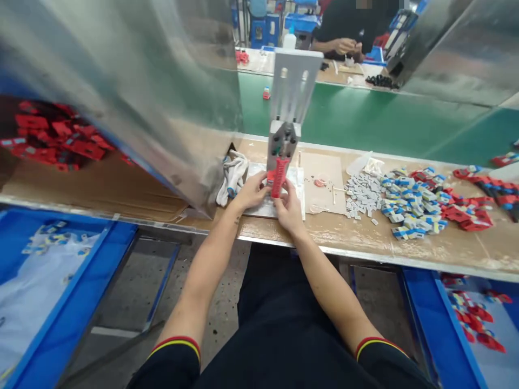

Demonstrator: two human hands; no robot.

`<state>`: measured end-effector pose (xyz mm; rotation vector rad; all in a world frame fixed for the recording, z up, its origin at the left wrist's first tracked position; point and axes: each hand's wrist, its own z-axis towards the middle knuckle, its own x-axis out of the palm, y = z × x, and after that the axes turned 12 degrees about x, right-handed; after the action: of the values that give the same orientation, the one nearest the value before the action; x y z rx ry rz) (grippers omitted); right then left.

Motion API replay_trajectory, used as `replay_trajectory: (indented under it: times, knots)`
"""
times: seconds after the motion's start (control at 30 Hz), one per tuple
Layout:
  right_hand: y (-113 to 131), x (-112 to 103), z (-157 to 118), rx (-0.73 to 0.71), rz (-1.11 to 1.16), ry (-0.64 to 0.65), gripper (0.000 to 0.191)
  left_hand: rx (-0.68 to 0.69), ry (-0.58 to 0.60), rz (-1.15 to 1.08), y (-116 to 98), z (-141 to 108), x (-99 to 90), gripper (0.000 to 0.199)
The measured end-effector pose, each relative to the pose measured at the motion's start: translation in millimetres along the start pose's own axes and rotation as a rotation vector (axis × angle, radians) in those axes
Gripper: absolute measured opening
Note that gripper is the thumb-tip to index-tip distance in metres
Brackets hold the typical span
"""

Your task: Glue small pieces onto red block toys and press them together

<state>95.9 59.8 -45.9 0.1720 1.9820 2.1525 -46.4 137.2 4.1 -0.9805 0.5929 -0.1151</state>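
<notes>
A metal toggle-clamp press (pixel 286 135) with a red ribbed handle (pixel 279 177) pointing down stands before me on a metal base plate (pixel 300 186). My left hand (pixel 253 192) is at the left of the handle, its fingers closed on a small red plastic part (pixel 270 176) under the clamp. On the other side, my right hand (pixel 290 206) has its fingers curled in by the lower end of the handle. What lies between those fingers is hidden by the handle and the hand itself.
White gloves (pixel 232 177) lie left of the press. To the right are a cardboard sheet (pixel 330 167), grey pieces (pixel 363 194), white-blue parts (pixel 417 205) and red parts (pixel 472 210). A metal panel (pixel 194 108) rises at left. Across the green belt (pixel 357 113) a person works.
</notes>
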Motion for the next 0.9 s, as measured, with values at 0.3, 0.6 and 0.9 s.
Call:
replay_trajectory:
  times: [0.3, 0.6, 0.9]
  knots:
    - [8, 7, -14, 0.027, -0.043, 0.093, 0.084, -0.113, -0.07, 0.153, 1, -4, 2.8, 0.025]
    - [23, 11, -28, 0.066, -0.193, 0.156, 0.089, -0.171, -0.179, 0.293, -5, -17, 12.4, 0.037]
    - [25, 12, -33, 0.013, -0.115, 0.129, 0.098, -0.233, -0.131, 0.405, -2, -30, 6.6, 0.037]
